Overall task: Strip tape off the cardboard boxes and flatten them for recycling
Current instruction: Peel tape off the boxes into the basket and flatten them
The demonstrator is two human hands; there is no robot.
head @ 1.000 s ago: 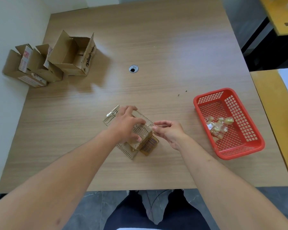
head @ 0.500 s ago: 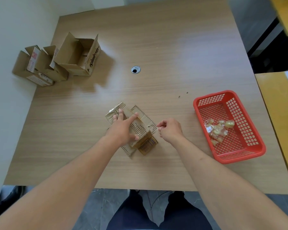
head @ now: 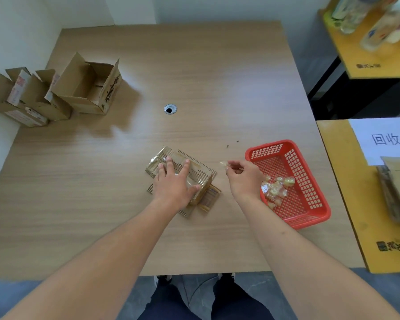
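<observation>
Cardboard box [head: 195, 175], already pressed flat, lies under your left hand [head: 174, 184], whose fingers [head: 185, 166] are spread open and laid palm-down across its taped top, probably to stop it sliding while the tape is pulled away. Shiny clear tape remains on the cardboard just beyond your fingertips and under your palm, so this box looks only partly stripped. A short way to the right of those fingers, your right hand [head: 243, 179] hovers just above the table [head: 194, 65], thumb and forefinger pinched closed on a small scrap of clear tape [head: 223, 163]; the scrap is tiny and slightly blurred, so its exact shape is unclear. Immediately right of that hand, nearly touching the wrist, sits a red plastic basket [head: 310, 181] holding a small heap of crumpled tape pieces [head: 276, 189], which suggests it is kept close as the place to drop each strip. Far from your left fingers, toward the table's far left corner by the wall, stand three open cardboard boxes [head: 53, 92], upright with flaps raised, apparently waiting their turn. Beyond the basket, on a separate yellow table [head: 356, 215] to your right, a white paper sign [head: 388, 139] lies beside what appears to be flattened cardboard [head: 397, 188], likely the finished pile.
</observation>
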